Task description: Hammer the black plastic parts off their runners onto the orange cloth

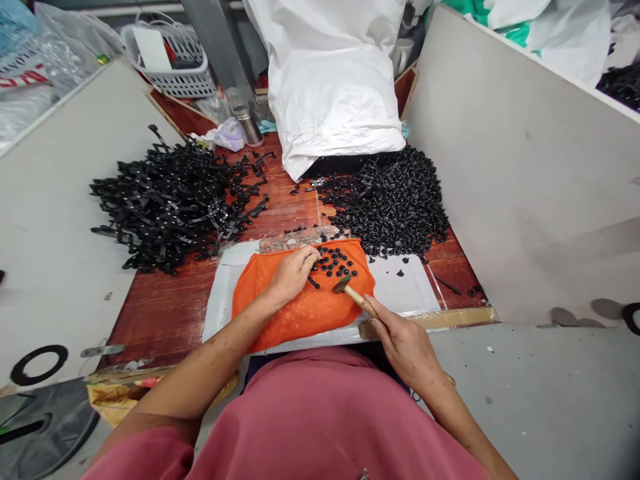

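Note:
My left hand (294, 272) rests on an orange cloth (300, 310), fingers curled and pinched at the edge of a cluster of small black round parts (336, 261) lying on the cloth. My right hand (405, 343) is closed round the wooden handle of a small hammer (353, 293), whose metal head sits just below the black parts. The cloth lies on a white sheet (400, 287) over a red-brown wooden table (165, 300).
A heap of black plastic frames (173, 200) lies at the left, a heap of small black pieces (395, 200) at the right. A white sack (333, 87) stands behind. Grey boards (525, 167) flank both sides. A white basket (173, 60) and metal flask (247, 123) stand at the back.

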A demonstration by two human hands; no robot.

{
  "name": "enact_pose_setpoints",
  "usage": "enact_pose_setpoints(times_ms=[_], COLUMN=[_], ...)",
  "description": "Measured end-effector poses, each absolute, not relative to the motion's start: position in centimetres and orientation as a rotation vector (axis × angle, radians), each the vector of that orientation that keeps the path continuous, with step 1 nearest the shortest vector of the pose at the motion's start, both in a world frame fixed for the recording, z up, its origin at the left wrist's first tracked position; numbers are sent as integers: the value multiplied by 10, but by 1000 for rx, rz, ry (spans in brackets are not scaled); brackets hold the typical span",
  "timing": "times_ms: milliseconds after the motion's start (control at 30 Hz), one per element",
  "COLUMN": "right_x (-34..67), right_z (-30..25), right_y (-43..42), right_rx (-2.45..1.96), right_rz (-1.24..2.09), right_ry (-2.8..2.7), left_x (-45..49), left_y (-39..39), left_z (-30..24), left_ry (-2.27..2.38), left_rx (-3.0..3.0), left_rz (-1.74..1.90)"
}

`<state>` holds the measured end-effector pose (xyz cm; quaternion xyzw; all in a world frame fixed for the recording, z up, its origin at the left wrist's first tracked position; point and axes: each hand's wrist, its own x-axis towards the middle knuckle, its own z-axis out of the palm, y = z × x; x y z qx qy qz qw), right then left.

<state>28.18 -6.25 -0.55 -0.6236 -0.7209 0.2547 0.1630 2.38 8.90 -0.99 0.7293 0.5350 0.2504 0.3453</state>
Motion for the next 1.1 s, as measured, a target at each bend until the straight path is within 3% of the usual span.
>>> enact_pose_setpoints(times_ms=[433,833,1100], right_x=[285,269,255], right_z=[-11,16,13], right_y=[-71,-27,-8], right_rx=[-1816,-1685,-1785], right_rz=[787,417,349], right_ry=[-1993,-2011,-2182], left_x=[30,33,38], left_y=[89,79,76], left_z=[-10,-15,-14], left_ry=[1496,1658,1821], left_rx=[2024,2177,2222], left_rz=[463,360,165])
